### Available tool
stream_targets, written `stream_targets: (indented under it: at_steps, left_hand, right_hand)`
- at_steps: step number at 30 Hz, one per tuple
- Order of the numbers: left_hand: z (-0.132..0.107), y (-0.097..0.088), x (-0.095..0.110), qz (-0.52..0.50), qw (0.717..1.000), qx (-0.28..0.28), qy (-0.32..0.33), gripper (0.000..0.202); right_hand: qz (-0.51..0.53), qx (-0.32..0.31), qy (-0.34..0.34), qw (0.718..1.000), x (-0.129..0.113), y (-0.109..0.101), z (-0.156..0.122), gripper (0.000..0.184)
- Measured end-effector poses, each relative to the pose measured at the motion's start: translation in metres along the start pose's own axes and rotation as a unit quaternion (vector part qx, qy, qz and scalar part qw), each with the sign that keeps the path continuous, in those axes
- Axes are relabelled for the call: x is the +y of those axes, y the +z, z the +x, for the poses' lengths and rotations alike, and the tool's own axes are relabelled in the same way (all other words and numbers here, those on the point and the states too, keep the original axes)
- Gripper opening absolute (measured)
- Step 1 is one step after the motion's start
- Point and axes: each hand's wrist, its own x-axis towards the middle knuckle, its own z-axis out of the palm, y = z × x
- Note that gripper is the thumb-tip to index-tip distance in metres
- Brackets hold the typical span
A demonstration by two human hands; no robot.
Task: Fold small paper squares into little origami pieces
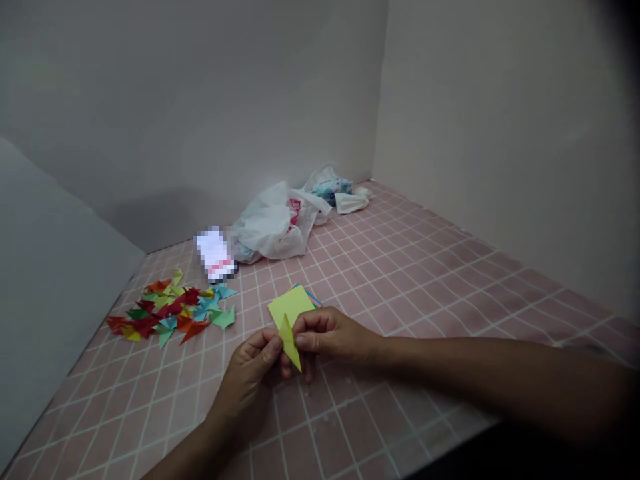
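Note:
A folded piece of yellow origami paper [289, 341], narrow and pointed at both ends, is held between my two hands above the tiled surface. My left hand [255, 360] pinches its left side between thumb and fingers. On the other side, my right hand [327, 337] grips it with thumb and forefinger. Just behind the hands lies a stack of square paper sheets [291, 303], yellow on top, with blue and other coloured edges showing at the right. My right hand partly covers that stack.
Several folded paper pieces [170, 310] in red, orange, yellow, green and blue lie heaped at left. Behind them a lit phone [215, 253] with a blurred screen stands near the wall. A white plastic bag [273, 223] and a blue-patterned bundle [333, 190] sit farther back on pink tiles [390, 267].

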Motion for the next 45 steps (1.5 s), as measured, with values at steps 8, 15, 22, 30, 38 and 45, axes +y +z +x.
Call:
stream_targets:
  at_steps: [8,15,22,30,38,45]
  left_hand:
    - [-0.001,-0.003,0.001,0.065,0.997,0.022,0.032,0.029]
    - [-0.008,-0.002,0.002,0.308,0.936,0.058,0.162,0.015]
    - [-0.010,0.006,-0.011,0.380,0.884,0.079,0.258,0.056]
    - [-0.011,0.011,-0.013,0.369,0.887,0.080,0.267,0.045]
    - [-0.012,0.009,-0.012,0.399,0.866,0.070,0.294,0.037]
    - [-0.010,0.011,-0.003,0.527,0.717,0.115,0.442,0.021]
  right_hand:
    - [-0.065,0.047,0.001,0.997,-0.004,0.003,-0.002,0.020]
    - [-0.292,0.133,-0.064,0.945,-0.003,0.011,-0.007,0.008]
    - [-0.547,0.184,-0.225,0.785,0.001,0.015,-0.016,0.013]
    - [-0.610,0.169,-0.270,0.725,0.004,0.018,-0.017,0.015]
    - [-0.668,0.142,-0.343,0.645,0.004,0.019,-0.016,0.012]
    - [-0.641,0.182,-0.308,0.679,0.006,0.021,-0.018,0.013]
